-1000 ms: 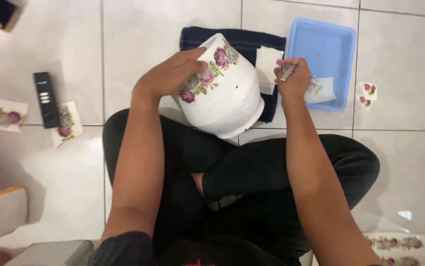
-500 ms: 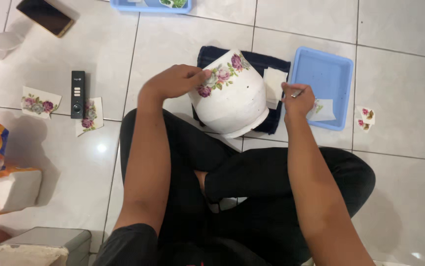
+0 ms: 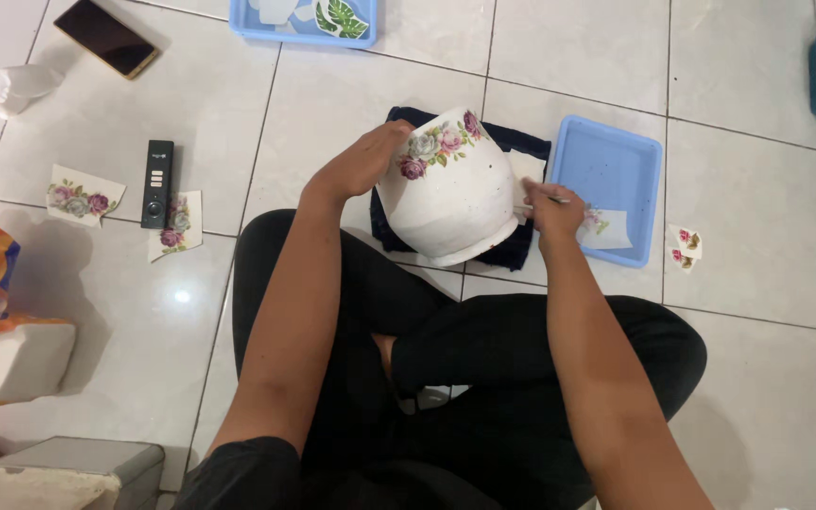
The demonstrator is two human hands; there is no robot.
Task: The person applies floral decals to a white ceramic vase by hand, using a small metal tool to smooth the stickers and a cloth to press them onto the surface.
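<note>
White flowered pot [image 3: 450, 203] under left hand [image 3: 365, 161]

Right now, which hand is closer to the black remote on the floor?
Left. The left hand rests on the white pot's rim, with bare tile between it and the black remote. The right hand is on the pot's far side, by the blue tray.

My 2 bare forearms, no sleeves past the elbow, no watch, rings or bands that I can see, left hand [image 3: 362, 162], right hand [image 3: 553, 210], black short-sleeved top at my shoulders, plain black trousers [image 3: 483, 378]
</note>
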